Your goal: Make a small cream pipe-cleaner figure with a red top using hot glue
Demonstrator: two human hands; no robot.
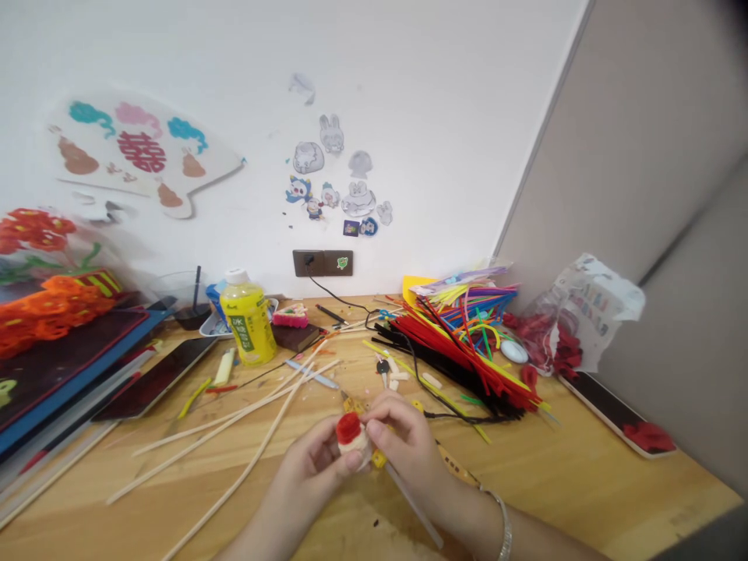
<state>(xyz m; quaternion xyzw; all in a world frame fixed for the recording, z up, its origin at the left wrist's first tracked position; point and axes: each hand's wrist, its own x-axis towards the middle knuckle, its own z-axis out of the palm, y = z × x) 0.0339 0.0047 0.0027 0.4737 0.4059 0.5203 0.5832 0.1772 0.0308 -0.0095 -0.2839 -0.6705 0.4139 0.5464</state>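
Near the front of the table I hold a small fuzzy piece [354, 442], red on top and cream below, apparently made of pipe cleaner. My left hand [312, 465] is closed round its left and lower side, thumb across the front. On the other side my right hand [406, 442] pinches its edge with thumb and fingertips. Yellow bits [379, 458] show beside and behind the piece, partly hidden by my fingers. A grey stick [416, 510] slants out beneath my right hand; I cannot tell whether that hand touches it.
Long cream strips [245, 467] lie on the left. A yellow bottle [250, 323] stands behind them, near a tablet-like dark panel [155, 378]. Bundled pipe cleaners [461, 351] and a black cable [414, 366] occupy the right back. A phone [608, 409] lies at the far right.
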